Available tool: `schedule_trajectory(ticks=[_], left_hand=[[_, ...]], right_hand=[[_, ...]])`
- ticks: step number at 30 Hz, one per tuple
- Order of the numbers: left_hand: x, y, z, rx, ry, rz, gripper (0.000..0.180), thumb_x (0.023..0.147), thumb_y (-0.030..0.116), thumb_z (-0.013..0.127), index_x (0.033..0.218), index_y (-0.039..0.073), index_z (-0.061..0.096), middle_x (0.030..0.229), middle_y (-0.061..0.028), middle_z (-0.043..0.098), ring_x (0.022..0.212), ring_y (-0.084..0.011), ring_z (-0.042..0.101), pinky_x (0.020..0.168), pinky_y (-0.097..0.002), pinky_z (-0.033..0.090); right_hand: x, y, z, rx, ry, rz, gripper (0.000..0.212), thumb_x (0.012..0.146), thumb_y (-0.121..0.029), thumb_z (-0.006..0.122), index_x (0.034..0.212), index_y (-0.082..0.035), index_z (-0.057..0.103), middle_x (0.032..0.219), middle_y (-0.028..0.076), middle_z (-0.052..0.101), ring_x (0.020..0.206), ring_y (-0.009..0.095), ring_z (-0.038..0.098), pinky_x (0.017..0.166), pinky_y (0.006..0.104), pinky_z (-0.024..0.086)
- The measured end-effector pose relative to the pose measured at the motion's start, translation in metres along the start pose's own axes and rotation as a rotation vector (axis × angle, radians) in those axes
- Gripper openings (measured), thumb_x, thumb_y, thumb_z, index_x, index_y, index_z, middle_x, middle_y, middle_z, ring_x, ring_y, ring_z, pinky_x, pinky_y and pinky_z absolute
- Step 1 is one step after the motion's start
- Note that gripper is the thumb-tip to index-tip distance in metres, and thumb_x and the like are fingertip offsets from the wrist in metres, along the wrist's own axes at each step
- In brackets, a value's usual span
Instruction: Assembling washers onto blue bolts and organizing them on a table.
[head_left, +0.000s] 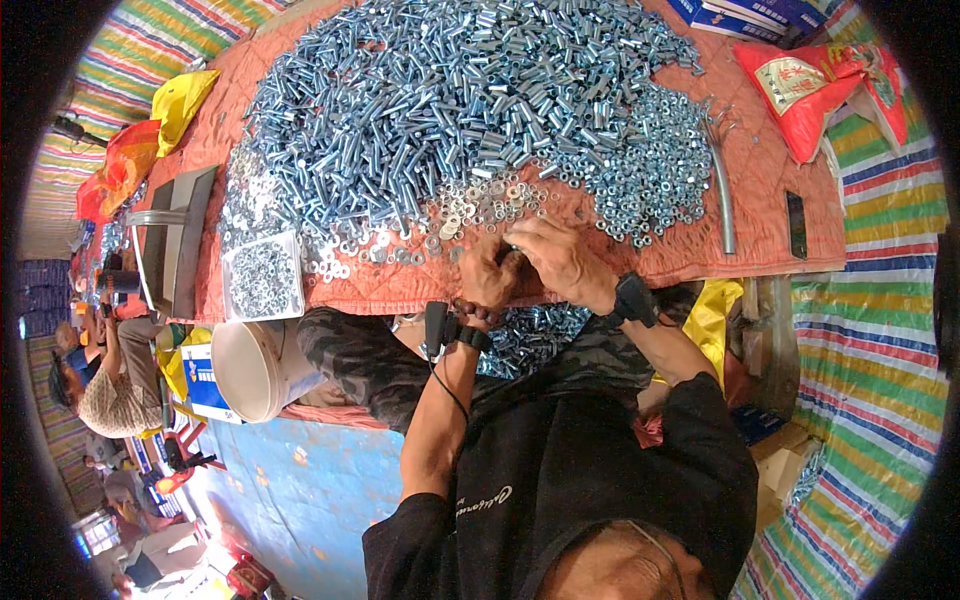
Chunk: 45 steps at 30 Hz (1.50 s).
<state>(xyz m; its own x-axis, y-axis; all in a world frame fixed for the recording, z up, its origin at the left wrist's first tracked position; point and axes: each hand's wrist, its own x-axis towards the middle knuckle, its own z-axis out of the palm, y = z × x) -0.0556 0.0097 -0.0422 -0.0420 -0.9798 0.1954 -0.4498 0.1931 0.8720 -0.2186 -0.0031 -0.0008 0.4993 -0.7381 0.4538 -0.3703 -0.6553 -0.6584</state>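
Note:
Close together at the table's near edge, my left hand [486,272] and my right hand [562,262] have their fingers curled in and almost touching. Both are closed; whatever small piece sits between the fingertips is hidden. Just beyond them lie loose flat washers [482,203] in grey and brass tones. A big heap of zinc-coloured metal sleeves and bolts [440,100] covers the far middle. To its right spreads a pile of hex nuts [655,165]. Under my hands, between my knees, more bolts [535,338] fill a container whose rim I cannot make out.
A clear plastic box [262,278] of small washers stands at the table's left edge, above a white bucket [248,370]. At right lie a metal tube [724,200], a dark phone-like slab [796,225] and a red bag [795,95]. A person [120,395] sits far left.

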Motion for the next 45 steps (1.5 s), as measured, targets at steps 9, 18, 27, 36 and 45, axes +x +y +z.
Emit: schedule_trajectory(ticks=[9, 18, 27, 36, 45], left_hand=[[0.002, 0.003, -0.002, 0.025, 0.004, 0.018, 0.015, 0.07, 0.006, 0.063, 0.084, 0.0, 0.063, 0.074, -0.021, 0.062, 0.069, -0.0389, 0.062, 0.06, -0.0422, 0.048], [0.001, 0.002, -0.001, -0.016, 0.008, 0.007, 0.015, 0.07, 0.007, 0.065, 0.083, 0.0, 0.063, 0.072, -0.0203, 0.061, 0.066, -0.0391, 0.061, 0.059, -0.0427, 0.048], [0.0, -0.006, 0.001, 0.025, 0.041, 0.04, 0.016, 0.071, 0.005, 0.062, 0.086, 0.0, 0.064, 0.073, -0.0214, 0.062, 0.068, -0.0405, 0.061, 0.059, -0.0428, 0.048], [0.001, 0.005, -0.005, 0.058, -0.015, 0.002, 0.015, 0.073, 0.008, 0.066, 0.086, 0.0, 0.064, 0.074, -0.0197, 0.063, 0.067, -0.0367, 0.063, 0.059, -0.0405, 0.049], [0.001, 0.002, -0.004, 0.042, -0.01, -0.002, 0.013, 0.074, 0.007, 0.068, 0.085, 0.0, 0.067, 0.074, -0.0196, 0.065, 0.067, -0.0358, 0.065, 0.059, -0.0394, 0.049]], right_hand=[[0.001, -0.003, 0.009, -0.093, 0.066, 0.117, 0.026, 0.076, 0.003, 0.066, 0.102, 0.0, 0.062, 0.097, 0.014, 0.057, 0.089, 0.032, 0.058, 0.076, 0.0379, 0.05], [-0.007, 0.0, 0.012, -0.084, 0.124, 0.012, 0.023, 0.078, 0.004, 0.061, 0.1, -0.001, 0.062, 0.104, 0.015, 0.058, 0.095, 0.034, 0.059, 0.082, 0.0396, 0.05], [0.006, -0.012, 0.012, 0.084, 0.194, 0.225, 0.025, 0.077, -0.003, 0.068, 0.101, -0.004, 0.063, 0.097, 0.012, 0.062, 0.092, 0.03, 0.061, 0.081, 0.0368, 0.05], [-0.001, 0.0, 0.015, -0.051, 0.237, 0.092, 0.019, 0.078, -0.002, 0.069, 0.096, -0.002, 0.064, 0.095, 0.012, 0.063, 0.087, 0.029, 0.062, 0.075, 0.0351, 0.052], [-0.005, 0.012, 0.007, 0.531, 0.14, 0.584, 0.017, 0.091, -0.009, 0.063, 0.103, 0.003, 0.066, 0.086, 0.004, 0.068, 0.071, 0.01, 0.061, 0.062, 0.0243, 0.051]])
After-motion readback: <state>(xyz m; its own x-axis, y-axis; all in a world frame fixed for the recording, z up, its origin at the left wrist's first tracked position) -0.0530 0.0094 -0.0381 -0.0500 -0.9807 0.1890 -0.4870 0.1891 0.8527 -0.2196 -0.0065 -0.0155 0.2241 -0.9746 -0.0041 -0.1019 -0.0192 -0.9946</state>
